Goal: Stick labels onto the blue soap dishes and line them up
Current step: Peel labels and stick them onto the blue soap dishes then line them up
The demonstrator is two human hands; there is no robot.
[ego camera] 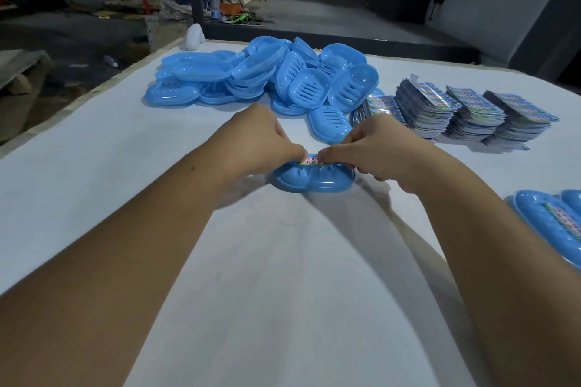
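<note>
Pinching the label (311, 161) with both hands, left hand (262, 143) and right hand (375, 149), smooth outward from centre frame along the soap dish (312, 181), keeping edges flat.

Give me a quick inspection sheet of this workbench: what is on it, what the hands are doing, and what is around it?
Surface: white table, wooden edge along its left side.
Job's things: one blue soap dish in front of the person with a printed label laid across its top; loose pile of unlabelled dishes at the back; stacks of labels back right; labelled dishes at the right edge.
Clutter: white object at the far left corner, cannot tell what.
Hands: left hand and right hand both pinch the label on the dish.
Cables: nothing seen.
Surroundings: dim workshop floor with frames, boards, a plastic bottle.
</note>
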